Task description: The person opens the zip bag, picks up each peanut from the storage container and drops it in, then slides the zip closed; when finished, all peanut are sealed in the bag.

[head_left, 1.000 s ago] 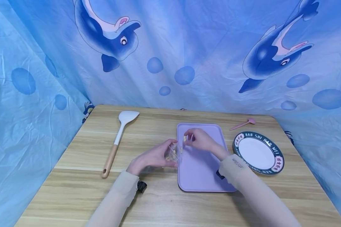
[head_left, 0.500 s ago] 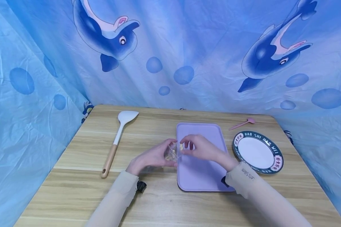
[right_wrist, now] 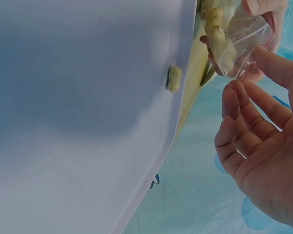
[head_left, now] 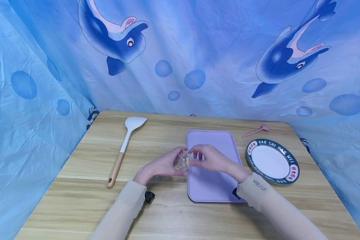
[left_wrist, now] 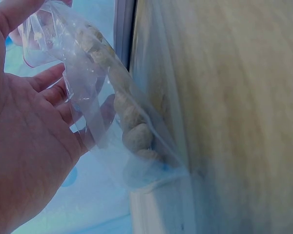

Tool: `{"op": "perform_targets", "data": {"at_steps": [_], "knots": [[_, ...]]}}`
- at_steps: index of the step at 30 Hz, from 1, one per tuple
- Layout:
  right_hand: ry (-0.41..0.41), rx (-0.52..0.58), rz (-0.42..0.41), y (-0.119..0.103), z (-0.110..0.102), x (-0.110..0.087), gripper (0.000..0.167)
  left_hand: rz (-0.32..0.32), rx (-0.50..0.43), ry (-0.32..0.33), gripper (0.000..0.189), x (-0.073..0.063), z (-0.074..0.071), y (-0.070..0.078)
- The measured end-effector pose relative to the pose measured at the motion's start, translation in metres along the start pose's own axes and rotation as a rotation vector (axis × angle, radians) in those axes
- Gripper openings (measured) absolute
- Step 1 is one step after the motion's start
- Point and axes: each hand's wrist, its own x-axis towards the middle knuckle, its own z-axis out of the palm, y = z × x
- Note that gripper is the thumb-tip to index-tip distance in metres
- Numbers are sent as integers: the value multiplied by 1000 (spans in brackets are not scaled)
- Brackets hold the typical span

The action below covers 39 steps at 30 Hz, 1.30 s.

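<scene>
My left hand (head_left: 168, 163) grips a clear zip bag (left_wrist: 85, 83) at the left edge of the purple tray (head_left: 210, 190). Several peanuts (left_wrist: 136, 136) in their shells lie inside the bag. At the bag's mouth is my right hand (head_left: 211, 158). In the right wrist view its thumb and index fingertip stand apart at the bag's red-lined lip, with no peanut visible between them. One loose peanut (right_wrist: 174, 79) lies on the tray close to its rim; in the head view the right fingers seem to hide it.
A white spatula (head_left: 123, 146) with a wooden handle lies on the left of the wooden table (head_left: 174, 220). Right of the tray are a green-rimmed plate (head_left: 271, 160) and a small pink spoon (head_left: 256, 131). A dolphin-printed curtain (head_left: 180, 50) hangs behind.
My right hand has come left and slightly down from over the tray to the bag's mouth. The peanut it pinched is no longer visible in its fingers. My left hand stays put.
</scene>
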Motion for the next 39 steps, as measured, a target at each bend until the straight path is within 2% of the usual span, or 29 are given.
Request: {"op": "perform_targets", "data": {"at_steps": [23, 34, 39], "knots": [[16, 15, -9, 2, -2, 1, 32, -16, 22, 9, 95, -2, -1, 1], [22, 33, 21, 24, -1, 7, 27, -3, 39, 10, 98, -2, -1, 2], [10, 40, 57, 34, 4, 13, 30, 4, 15, 5, 98, -1, -2, 1]]}}
